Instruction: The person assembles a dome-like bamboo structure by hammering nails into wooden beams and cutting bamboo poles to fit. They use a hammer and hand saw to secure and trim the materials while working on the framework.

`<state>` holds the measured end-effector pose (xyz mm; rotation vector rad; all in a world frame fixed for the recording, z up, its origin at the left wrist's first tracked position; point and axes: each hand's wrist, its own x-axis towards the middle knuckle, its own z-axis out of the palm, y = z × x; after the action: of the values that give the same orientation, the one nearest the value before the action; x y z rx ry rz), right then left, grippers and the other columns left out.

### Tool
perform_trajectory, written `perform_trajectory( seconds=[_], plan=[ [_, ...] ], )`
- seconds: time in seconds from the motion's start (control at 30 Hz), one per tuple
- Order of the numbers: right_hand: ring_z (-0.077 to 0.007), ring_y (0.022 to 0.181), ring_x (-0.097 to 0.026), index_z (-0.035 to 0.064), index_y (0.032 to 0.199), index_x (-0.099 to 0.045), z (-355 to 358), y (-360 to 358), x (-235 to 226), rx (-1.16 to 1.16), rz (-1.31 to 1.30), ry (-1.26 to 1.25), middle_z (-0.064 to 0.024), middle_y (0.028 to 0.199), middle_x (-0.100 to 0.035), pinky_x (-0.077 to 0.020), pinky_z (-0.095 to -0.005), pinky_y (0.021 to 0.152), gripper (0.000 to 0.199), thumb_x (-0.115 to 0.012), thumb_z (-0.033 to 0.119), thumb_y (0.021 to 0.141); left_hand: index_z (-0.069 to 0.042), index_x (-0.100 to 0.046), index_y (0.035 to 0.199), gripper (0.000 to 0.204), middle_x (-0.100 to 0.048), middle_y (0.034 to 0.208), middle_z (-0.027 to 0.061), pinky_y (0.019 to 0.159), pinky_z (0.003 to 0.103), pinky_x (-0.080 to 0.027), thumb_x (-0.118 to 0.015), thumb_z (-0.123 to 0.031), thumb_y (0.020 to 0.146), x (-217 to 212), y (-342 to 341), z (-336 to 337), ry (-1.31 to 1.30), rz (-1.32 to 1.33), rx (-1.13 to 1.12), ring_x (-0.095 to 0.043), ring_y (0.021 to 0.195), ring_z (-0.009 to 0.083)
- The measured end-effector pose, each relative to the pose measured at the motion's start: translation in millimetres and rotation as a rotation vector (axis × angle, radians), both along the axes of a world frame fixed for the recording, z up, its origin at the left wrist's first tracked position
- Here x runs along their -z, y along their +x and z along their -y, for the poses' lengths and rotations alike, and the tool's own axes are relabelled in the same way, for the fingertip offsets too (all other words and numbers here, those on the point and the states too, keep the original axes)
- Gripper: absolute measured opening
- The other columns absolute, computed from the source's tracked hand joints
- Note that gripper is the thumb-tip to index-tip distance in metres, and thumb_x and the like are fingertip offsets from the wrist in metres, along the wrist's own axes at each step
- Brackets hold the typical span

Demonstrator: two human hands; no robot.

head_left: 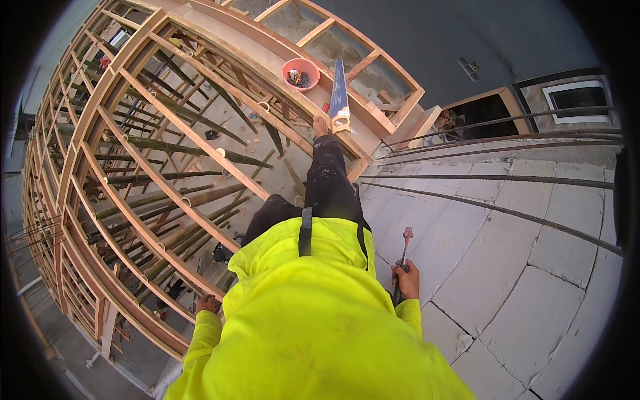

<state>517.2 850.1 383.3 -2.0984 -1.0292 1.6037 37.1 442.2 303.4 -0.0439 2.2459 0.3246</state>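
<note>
Our right hand [406, 280]: fist closed round hammer [402, 257], head up, over block wall [533, 267]. Our left hand [207, 304]: fingers curled on timber frame [167, 200] edge; whether they grip fully, we cannot tell. Bare foot [321, 125] on plank, touching hand saw [339, 97]. Beyond saw: orange bowl [301, 73] holding small dark pieces, kind unclear. Steel bars [493, 179] cross wall.

Risk, as we judge: open drop under frame; foot slip near saw teeth, or loosened hammer, would cause fall or cut.
</note>
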Motion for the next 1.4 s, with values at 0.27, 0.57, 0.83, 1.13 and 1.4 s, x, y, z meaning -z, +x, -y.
perform_trajectory(
  seconds=[0.27, 0.57, 0.83, 1.13, 1.4],
  plan=[
    [-0.0152, 0.049, -0.053, 0.0014, 0.097, -0.064, -66, -2, 52, -0.208, 0.066, -0.048, -0.0052, 0.067, -0.059, -0.0422, -0.0301, 0.046, 0.018, -0.071, 0.008, 0.081, -0.001, -0.074, 0.109, 0.029, -0.071, 0.084, 0.0127, 0.065, 0.038, -0.055, -0.056, -0.016, 0.092, 95, -117, -10, -0.006, -0.152, -0.222, -0.067, 0.07, 0.0217],
    [-0.0166, 0.056, -0.058, -0.0049, 0.117, -0.059, -380, -181, 101, -0.554, 0.128, -0.26, -0.0083, 0.074, -0.06, -0.0475, -0.0327, 0.05, 0.04, -0.071, 0.013, 0.083, 0.001, -0.062, 0.125, 0.035, -0.07, 0.107, 0.0124, 0.082, 0.032, -0.053, -0.055, -0.019, 0.097, 75, -162, -385, 0.522, 0.043, -0.256, -0.068, 0.092, 0.0204],
    [-0.0179, 0.055, -0.059, -0.0039, 0.133, -0.046, -599, -414, 348, -0.866, 0.01, -0.329, -0.0102, 0.074, -0.061, -0.0475, -0.0319, 0.051, 0.057, -0.065, 0.005, 0.079, 0.001, -0.06, 0.128, 0.05, -0.07, 0.11, 0.0127, 0.081, 0.03, -0.051, -0.061, -0.038, 0.096, 40, -61, -521, 0.396, 0.256, -0.305, -0.067, 0.097, 0.0196],
    [-0.0388, 0.104, -0.067, -0.0102, 0.118, -0.059, -672, -591, 674, -0.692, 0.152, -0.077, -0.0318, 0.112, -0.066, -0.0522, -0.0412, 0.088, 0.052, -0.066, 0.017, 0.074, 0.001, -0.064, 0.119, 0.036, -0.073, 0.098, 0.013, 0.061, 0.028, -0.054, -0.056, -0.017, 0.089, 21, 39, -411, -0.37, 0.389, -0.458, -0.072, 0.081, 0.0187],
    [-0.0313, 0.104, -0.063, -0.0071, 0.126, -0.052, -614, -470, 682, -0.482, 0.048, 0.267, -0.0228, 0.116, -0.06, -0.0512, -0.038, 0.089, 0.045, -0.064, 0.018, 0.091, 0.002, -0.064, 0.118, 0.033, -0.073, 0.094, 0.0123, 0.064, 0.028, -0.055, -0.056, -0.015, 0.091, 65, 29, -486, -0.356, 0.495, -0.483, -0.071, 0.081, 0.0184]
  ],
)
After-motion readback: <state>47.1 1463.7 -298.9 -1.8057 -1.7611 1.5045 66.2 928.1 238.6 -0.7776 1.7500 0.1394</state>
